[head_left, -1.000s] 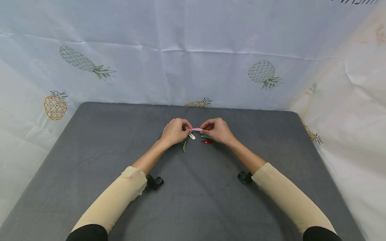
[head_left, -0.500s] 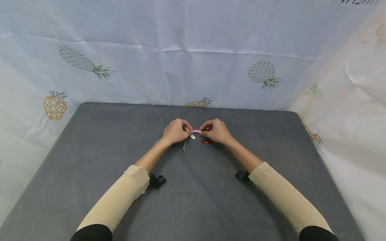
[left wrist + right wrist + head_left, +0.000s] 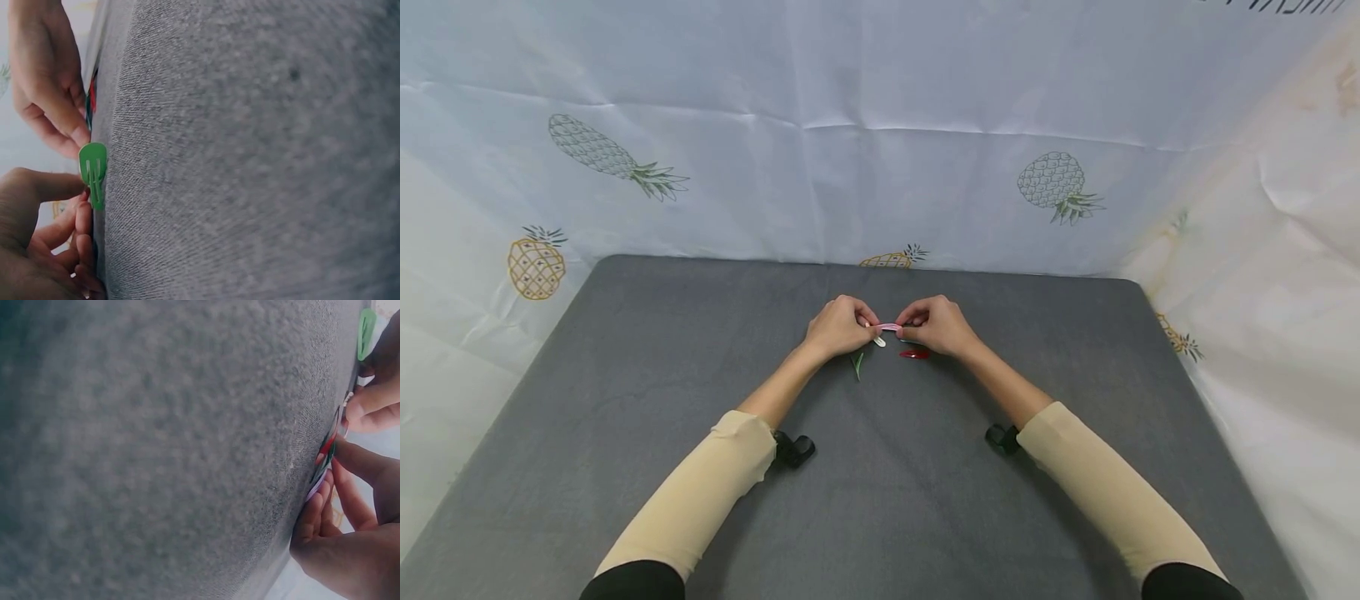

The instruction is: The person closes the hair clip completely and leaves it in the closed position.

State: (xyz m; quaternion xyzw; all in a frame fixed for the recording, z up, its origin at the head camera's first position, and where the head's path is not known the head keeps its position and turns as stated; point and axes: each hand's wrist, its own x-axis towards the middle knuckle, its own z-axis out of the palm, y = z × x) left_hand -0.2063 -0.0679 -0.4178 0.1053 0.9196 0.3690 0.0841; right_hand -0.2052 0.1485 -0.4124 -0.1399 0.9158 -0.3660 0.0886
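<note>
Change over the last second: the pink clip (image 3: 890,327) and both hands sit slightly nearer the person, and the teal clip (image 3: 911,342), plainly visible before, is now mostly covered by the right hand. Since half a second ago, hardly anything has shifted.
Left hand (image 3: 838,325): fingers bent, thumb and forefinger brought together, pinching the left end of the pink clip.
Right hand (image 3: 943,327): a matching pinch on the right end, thumb toward the person.
Pink clip: held crosswise between the two hands, its middle bare; whether it touches the counter (image 3: 880,500) cannot be told.
White clip (image 3: 880,342): slanted just beside the left fingertips, partly hidden by them.
Green clip (image 3: 857,365): on the counter, near the left hand on the person's side; its slotted face shows in the left wrist view.
Red clip (image 3: 914,354): on the counter, just on the near side of the right hand, lying crosswise.
Counter: dark grey cloth top, carrying the loose clips.
Backdrop (image 3: 850,75): pale cloth printed with pineapples, behind the counter.
</note>
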